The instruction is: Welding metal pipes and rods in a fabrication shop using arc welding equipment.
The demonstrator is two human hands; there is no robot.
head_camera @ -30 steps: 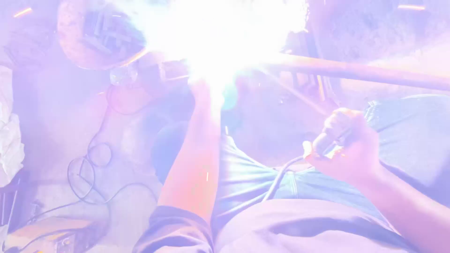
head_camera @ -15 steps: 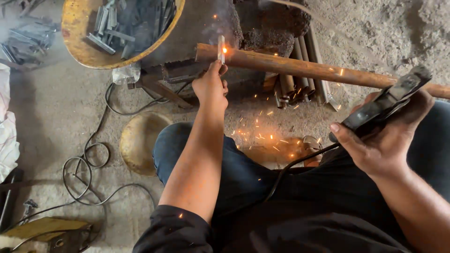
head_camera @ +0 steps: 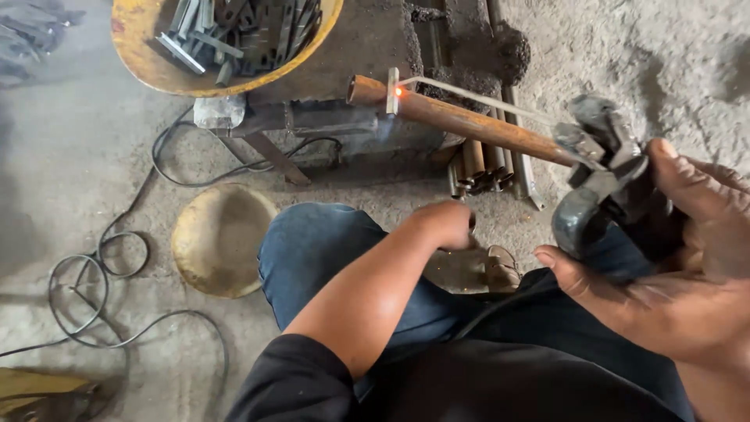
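arc: gone now, just a red-hot dot where the small plate (head_camera: pixel 392 91) meets the rusty pipe (head_camera: pixel 469 121), up at 12 o'clock
left hand (head_camera: pixel 447 224): pulled back off the plate, loosely curled, holding nothing I can see
right hand (head_camera: pixel 672 266): wrapped around the electrode holder (head_camera: pixel 605 184) at 3 o'clock, rod tip lifted off the joint
read: tack looks done, cooling

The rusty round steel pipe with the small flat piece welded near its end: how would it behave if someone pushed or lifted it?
The rusty round steel pipe looks rigid and probably heavy for its size. Being round, it might roll, though the small welded flat piece could stop that. The weld spot glows orange, so that end is likely very hot.
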